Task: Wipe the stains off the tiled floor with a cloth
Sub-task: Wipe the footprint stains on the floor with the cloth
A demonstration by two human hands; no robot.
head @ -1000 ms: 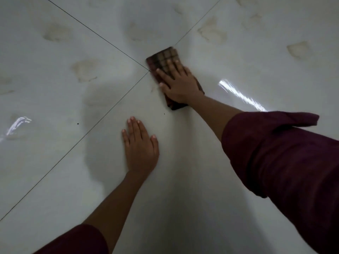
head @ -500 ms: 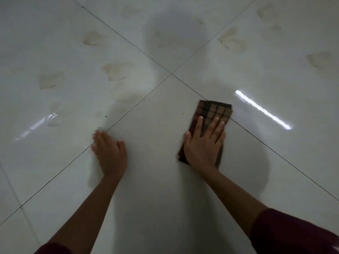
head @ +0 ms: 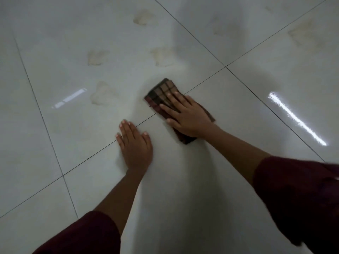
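A folded brown checked cloth [head: 161, 90] lies flat on the glossy white tiled floor [head: 201, 180], across a grout line. My right hand [head: 187, 116] presses down on it with fingers spread, covering its near half. My left hand [head: 135, 143] rests flat on the floor just left of the cloth, fingers together, holding nothing. Pale yellowish stains mark the tile beyond the cloth: one stain [head: 101, 93] to the left, another stain [head: 161, 55] just above, a third stain [head: 96, 56] farther left.
More stains lie farther off, a stain [head: 143, 18] at the top and a smeared stain [head: 302, 32] at the upper right. Dark grout lines cross at a joint [head: 225, 66]. Light reflections streak the tiles. Dark red sleeves cover both forearms.
My right hand has slid the cloth forward and left across the grout line, toward the stained tile. My left hand has shifted closer to the cloth. The camera view has moved.
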